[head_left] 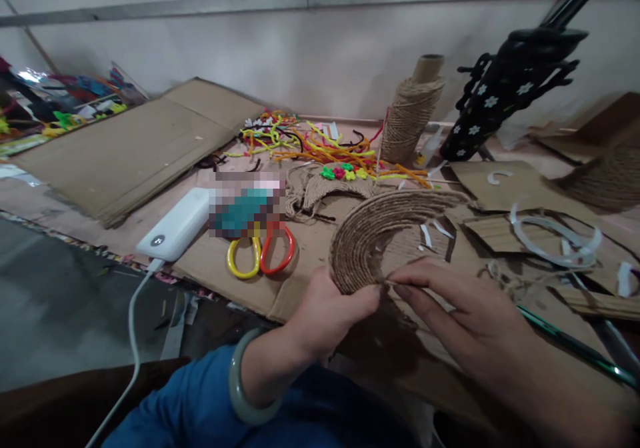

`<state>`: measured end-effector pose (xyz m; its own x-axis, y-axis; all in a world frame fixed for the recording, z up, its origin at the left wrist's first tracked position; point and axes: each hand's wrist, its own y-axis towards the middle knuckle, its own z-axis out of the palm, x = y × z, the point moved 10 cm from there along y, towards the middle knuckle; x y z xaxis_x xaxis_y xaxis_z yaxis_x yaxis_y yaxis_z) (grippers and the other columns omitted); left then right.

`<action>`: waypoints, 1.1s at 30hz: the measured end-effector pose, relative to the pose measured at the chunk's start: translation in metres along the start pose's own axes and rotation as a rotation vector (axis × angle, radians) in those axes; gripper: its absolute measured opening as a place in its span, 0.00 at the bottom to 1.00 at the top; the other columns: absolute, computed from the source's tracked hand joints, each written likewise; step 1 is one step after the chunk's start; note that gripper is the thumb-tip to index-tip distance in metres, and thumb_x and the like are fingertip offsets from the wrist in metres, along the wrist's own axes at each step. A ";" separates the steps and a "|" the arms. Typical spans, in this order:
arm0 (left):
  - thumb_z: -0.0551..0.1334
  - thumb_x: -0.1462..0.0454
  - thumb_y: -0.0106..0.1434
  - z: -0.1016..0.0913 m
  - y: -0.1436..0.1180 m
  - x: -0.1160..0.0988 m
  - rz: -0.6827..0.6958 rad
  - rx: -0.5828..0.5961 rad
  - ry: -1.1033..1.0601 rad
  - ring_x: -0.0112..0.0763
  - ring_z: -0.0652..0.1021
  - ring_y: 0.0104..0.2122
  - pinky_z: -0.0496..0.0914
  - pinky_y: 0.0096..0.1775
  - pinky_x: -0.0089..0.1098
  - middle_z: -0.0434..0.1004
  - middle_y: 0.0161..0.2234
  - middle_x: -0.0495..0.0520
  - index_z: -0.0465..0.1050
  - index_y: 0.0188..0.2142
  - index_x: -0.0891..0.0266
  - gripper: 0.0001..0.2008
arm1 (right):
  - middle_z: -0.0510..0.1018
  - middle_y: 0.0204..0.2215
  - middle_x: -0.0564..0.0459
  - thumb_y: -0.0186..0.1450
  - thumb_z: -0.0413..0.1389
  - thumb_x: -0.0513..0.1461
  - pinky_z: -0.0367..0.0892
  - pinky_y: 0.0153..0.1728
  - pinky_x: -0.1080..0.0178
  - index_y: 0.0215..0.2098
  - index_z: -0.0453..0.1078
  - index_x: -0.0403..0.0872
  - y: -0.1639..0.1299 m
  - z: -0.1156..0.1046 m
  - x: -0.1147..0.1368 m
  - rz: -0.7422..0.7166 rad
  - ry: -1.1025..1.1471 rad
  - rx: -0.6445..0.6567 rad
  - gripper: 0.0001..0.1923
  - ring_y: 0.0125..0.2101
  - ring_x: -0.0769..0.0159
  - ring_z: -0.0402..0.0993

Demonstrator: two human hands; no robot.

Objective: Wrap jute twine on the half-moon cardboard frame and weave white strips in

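Note:
A curved, fan-like piece covered in rows of brown jute twine point(356, 238) is held up over the table's near edge. My left hand point(333, 311) grips its lower left end, thumb on top and fingers hidden beneath. At the inner edge, the thumb and forefinger of my right hand point(465, 311) pinch a thin twine strand point(388, 283), close to my left thumb. Left of the piece lie scissors with one yellow and one red handle point(277, 248); their blades are hidden by a blurred patch. Behind it, a smaller twine arch point(337, 188) carries green, pink and yellow flowers.
A twine spool point(413, 111) and a black flowered stand point(493, 95) stand at the back. Colourful pipe cleaners point(320, 145) lie centrally. Cardboard point(150, 145) and a cabled white power bank point(177, 225) are left. A glue-stick-like coil point(555, 255) and green rod point(575, 345) lie right.

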<state>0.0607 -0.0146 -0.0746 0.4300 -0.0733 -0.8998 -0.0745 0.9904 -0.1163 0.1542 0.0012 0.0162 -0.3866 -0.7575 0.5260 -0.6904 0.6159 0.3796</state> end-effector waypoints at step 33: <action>0.66 0.64 0.55 0.007 0.000 -0.005 -0.021 0.009 -0.087 0.39 0.78 0.44 0.69 0.51 0.40 0.81 0.40 0.55 0.77 0.43 0.63 0.15 | 0.80 0.31 0.52 0.64 0.54 0.45 0.71 0.26 0.64 0.47 0.68 0.49 -0.016 0.013 -0.032 0.275 0.070 -0.017 0.15 0.26 0.66 0.76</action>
<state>0.0648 -0.0134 -0.0676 0.5084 -0.0844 -0.8570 -0.0568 0.9897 -0.1312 0.1696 0.0130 -0.0160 -0.5146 -0.5454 0.6616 -0.5549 0.8001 0.2279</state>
